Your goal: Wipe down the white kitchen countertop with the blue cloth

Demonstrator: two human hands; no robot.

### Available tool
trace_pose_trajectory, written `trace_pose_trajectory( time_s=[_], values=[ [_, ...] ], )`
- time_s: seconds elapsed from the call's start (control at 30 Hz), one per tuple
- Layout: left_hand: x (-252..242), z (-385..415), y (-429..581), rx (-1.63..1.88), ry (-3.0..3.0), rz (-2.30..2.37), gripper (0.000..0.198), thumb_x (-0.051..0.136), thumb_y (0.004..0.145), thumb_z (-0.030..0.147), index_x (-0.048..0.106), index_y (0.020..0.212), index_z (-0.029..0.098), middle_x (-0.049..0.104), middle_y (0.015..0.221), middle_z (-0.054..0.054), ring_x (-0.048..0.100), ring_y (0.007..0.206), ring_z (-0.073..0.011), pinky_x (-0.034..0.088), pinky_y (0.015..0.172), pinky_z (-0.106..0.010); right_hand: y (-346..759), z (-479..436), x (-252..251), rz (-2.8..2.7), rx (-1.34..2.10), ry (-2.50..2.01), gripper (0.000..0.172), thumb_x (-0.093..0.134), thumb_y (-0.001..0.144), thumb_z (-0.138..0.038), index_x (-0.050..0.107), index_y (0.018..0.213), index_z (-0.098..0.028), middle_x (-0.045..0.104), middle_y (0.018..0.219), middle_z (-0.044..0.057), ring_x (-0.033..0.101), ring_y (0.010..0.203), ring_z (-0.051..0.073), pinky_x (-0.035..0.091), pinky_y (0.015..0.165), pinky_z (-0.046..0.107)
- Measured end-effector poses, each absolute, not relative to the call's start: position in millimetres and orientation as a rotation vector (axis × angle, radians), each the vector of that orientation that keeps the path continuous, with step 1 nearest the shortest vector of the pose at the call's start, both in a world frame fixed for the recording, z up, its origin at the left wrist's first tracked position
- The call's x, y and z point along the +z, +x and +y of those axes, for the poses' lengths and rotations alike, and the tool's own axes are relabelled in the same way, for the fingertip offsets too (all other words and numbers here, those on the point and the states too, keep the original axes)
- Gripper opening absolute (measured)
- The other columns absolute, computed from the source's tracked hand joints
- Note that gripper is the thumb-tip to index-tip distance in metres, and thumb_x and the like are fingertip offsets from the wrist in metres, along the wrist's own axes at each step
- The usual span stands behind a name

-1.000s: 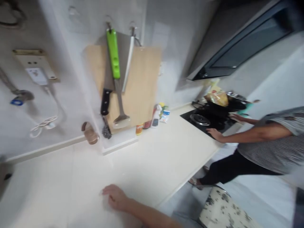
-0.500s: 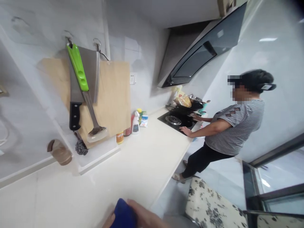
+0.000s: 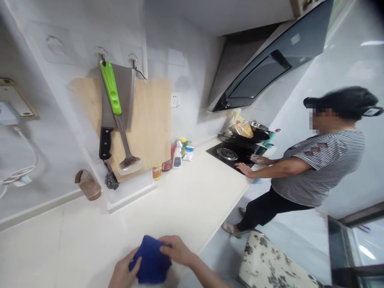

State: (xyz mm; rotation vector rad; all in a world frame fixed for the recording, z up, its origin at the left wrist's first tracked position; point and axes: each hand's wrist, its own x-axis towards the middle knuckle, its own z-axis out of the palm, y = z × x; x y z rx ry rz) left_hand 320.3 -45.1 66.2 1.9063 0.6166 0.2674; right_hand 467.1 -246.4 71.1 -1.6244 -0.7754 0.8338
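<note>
Head view: a long, smooth, cream-white surface point(image 3: 192, 196) runs from near left to far right. At left, a pale rectangular wooden board point(image 3: 153, 116) hangs against the wall behind a green-handled metal utensil point(image 3: 115, 102), presumably to save room below. Left grip point(image 3: 124, 269) and right grip point(image 3: 177, 249) both grasp opposite sides of a deep-blue fabric cloth point(image 3: 153, 262), thumbs on top, probably to keep it spread. Plain, matt and slightly uneven-edged, the cloth is over the surface's near part; whether they touch is unclear.
</note>
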Motion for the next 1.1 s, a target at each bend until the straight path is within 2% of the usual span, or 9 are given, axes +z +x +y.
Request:
trace_pose_trajectory(
  time_s=[0.13, 0.23, 0.3, 0.37, 0.53, 0.67, 0.77, 0.87, 1.1],
  values=[
    [103, -41, 346, 0.314, 2.239, 0.205, 0.04, 0.051, 0.09, 0.043, 0.073, 0.121, 0.03, 0.072, 0.126, -0.001, 0.067, 0.12, -0.0239, 0.048, 0.113, -0.039, 499, -263, 106, -0.999, 0.448, -1.659, 0.033, 0.052, 0.093, -0.038, 0.073, 0.115, -0.027, 0.074, 0.115, 0.003, 0.066, 0.106, 0.022, 0.052, 0.099, 0.039],
    [113, -55, 354, 0.346, 2.453, -0.018, 0.045, 0.035, 0.099, 0.03, 0.065, 0.133, 0.027, 0.064, 0.139, -0.002, 0.055, 0.135, -0.0196, 0.04, 0.12, -0.043, 517, -284, 104, -1.163, 0.203, -1.78, 0.035, 0.044, 0.093, -0.027, 0.073, 0.113, -0.029, 0.07, 0.127, 0.005, 0.057, 0.128, 0.022, 0.039, 0.115, 0.05],
    [104, -68, 349, 0.22, 2.56, -0.125, 0.046, 0.036, 0.099, 0.026, 0.062, 0.137, 0.028, 0.06, 0.144, -0.003, 0.049, 0.14, -0.0191, 0.039, 0.121, -0.044, 523, -301, 83, -1.241, 0.134, -1.951, 0.04, 0.041, 0.087, -0.017, 0.075, 0.104, -0.03, 0.071, 0.126, 0.003, 0.051, 0.136, 0.023, 0.024, 0.122, 0.059],
    [88, -75, 335, 0.04, 2.632, -0.197, 0.042, 0.045, 0.097, 0.028, 0.063, 0.136, 0.029, 0.054, 0.15, -0.005, 0.044, 0.144, -0.0219, 0.035, 0.122, -0.049, 525, -318, 53, -1.216, 0.118, -2.09, 0.044, 0.038, 0.081, -0.011, 0.075, 0.096, -0.029, 0.071, 0.125, 0.003, 0.053, 0.134, 0.024, 0.022, 0.121, 0.062],
    [49, -54, 291, 0.023, 2.693, 0.142, 0.045, 0.044, 0.099, 0.035, 0.058, 0.141, 0.026, 0.042, 0.16, -0.009, 0.034, 0.15, -0.0244, 0.03, 0.124, -0.051, 516, -326, -1, -0.991, -0.118, -2.194, 0.045, 0.035, 0.09, -0.017, 0.065, 0.123, -0.019, 0.066, 0.132, 0.013, 0.058, 0.125, 0.024, 0.041, 0.111, 0.053],
    [25, -20, 274, 0.146, 2.697, 0.622, 0.051, 0.046, 0.097, 0.038, 0.055, 0.144, 0.019, 0.041, 0.159, -0.014, 0.029, 0.152, -0.0296, 0.028, 0.124, -0.052, 491, -277, -4, -0.968, -0.244, -2.365, 0.054, 0.044, 0.095, -0.033, 0.049, 0.144, -0.013, 0.044, 0.154, 0.02, 0.03, 0.149, 0.038, 0.026, 0.118, 0.066],
    [7, -6, 268, 0.226, 2.647, 1.082, 0.058, 0.046, 0.096, 0.041, 0.051, 0.147, 0.012, 0.036, 0.16, -0.022, 0.024, 0.153, -0.0365, 0.024, 0.123, -0.058, 470, -240, -6, -1.054, -0.178, -2.437, 0.061, 0.053, 0.091, -0.037, 0.047, 0.148, -0.016, 0.036, 0.159, 0.02, 0.017, 0.151, 0.046, 0.015, 0.117, 0.075],
    [-6, -3, 261, 0.248, 2.568, 1.321, 0.062, 0.044, 0.097, 0.044, 0.046, 0.15, 0.013, 0.031, 0.163, -0.023, 0.02, 0.154, -0.0385, 0.021, 0.122, -0.062, 464, -235, -13, -1.124, -0.164, -2.434, 0.063, 0.054, 0.091, -0.037, 0.044, 0.151, -0.02, 0.035, 0.16, 0.019, 0.016, 0.151, 0.047, 0.011, 0.116, 0.077],
    [-3, 3, 266, 0.219, 2.561, 1.366, 0.061, 0.041, 0.097, 0.045, 0.048, 0.148, 0.012, 0.028, 0.163, -0.024, 0.019, 0.154, -0.0398, 0.016, 0.122, -0.063, 503, -285, -17, -1.242, -0.135, -2.415, 0.053, 0.043, 0.098, -0.04, 0.044, 0.15, -0.027, 0.038, 0.161, 0.01, 0.025, 0.151, 0.037, 0.021, 0.12, 0.063]
  ],
)
